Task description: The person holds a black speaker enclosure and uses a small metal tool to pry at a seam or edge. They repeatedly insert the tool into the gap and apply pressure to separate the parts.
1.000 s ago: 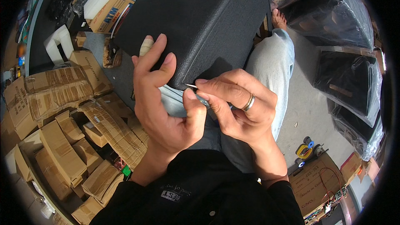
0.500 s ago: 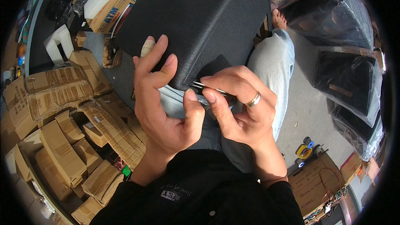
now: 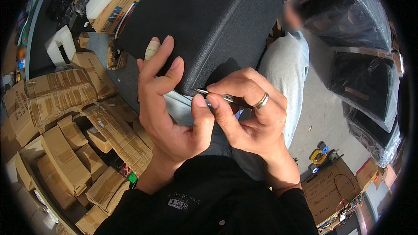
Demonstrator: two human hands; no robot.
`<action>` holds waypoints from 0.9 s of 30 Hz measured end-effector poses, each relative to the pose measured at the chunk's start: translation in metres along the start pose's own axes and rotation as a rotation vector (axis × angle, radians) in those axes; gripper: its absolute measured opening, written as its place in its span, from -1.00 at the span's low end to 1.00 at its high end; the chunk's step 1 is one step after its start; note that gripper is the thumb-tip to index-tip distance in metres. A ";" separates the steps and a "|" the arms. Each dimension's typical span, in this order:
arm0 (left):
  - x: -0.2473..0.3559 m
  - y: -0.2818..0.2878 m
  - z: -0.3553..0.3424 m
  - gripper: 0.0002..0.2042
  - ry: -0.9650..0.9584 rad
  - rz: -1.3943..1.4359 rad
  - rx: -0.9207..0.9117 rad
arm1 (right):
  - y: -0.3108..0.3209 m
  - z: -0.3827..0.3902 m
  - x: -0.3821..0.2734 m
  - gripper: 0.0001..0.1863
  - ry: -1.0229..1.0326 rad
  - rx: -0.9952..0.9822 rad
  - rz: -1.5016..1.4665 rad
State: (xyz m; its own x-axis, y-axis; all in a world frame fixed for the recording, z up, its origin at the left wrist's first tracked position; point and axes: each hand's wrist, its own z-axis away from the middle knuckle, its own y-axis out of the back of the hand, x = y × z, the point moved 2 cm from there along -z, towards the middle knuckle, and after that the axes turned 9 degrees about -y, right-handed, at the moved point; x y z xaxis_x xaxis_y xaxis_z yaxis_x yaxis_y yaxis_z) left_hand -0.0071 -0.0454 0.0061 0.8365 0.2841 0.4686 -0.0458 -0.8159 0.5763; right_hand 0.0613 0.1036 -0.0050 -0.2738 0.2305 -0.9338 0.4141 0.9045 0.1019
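Note:
A large black box with a textured skin (image 3: pixel 191 21), like a speaker cabinet, leans over my lap with its near corner between my hands. Between the thumb and forefinger of my right hand (image 3: pixel 261 115) is a pair of metal tweezers (image 3: pixel 227 98). Their tips are close together at the near corner of the box. My left hand (image 3: pixel 163 109) rests its spread fingers along the box's near edge, one finger wrapped in a tan bandage. Its thumb stands just below the tweezer tips, apart from the other fingers. Whatever lies at the tips is too small to make out.
Flattened and open cardboard boxes (image 3: pixel 65 148) pile up at the left, by a metal-framed shelf (image 3: pixel 39 30) with white foam pieces (image 3: pixel 61 45). Plastic-wrapped black cabinets (image 3: pixel 361 78) line the right. A yellow container (image 3: pixel 318 157) and another carton (image 3: pixel 324 191) are at lower right.
The tweezers' tips have moved slightly left and come together from being apart. My right thumb and forefinger have shifted left with them. My left hand has barely moved.

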 end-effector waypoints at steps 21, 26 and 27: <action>0.000 0.002 0.000 -0.58 0.001 0.021 -0.015 | -0.007 0.002 0.005 -0.87 0.082 0.065 -0.003; 0.000 0.003 0.000 -0.57 -0.003 0.011 -0.028 | -0.007 0.002 0.010 -0.86 0.119 0.042 -0.002; 0.000 0.003 0.000 -0.58 0.000 0.012 -0.029 | -0.007 0.001 0.010 -0.86 0.127 0.040 0.001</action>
State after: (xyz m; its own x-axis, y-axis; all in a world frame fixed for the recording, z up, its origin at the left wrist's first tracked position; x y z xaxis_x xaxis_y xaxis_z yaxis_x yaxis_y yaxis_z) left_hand -0.0072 -0.0478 0.0082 0.8359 0.2738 0.4756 -0.0723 -0.8042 0.5899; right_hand 0.0569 0.0994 -0.0154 -0.3799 0.2768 -0.8826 0.4479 0.8899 0.0863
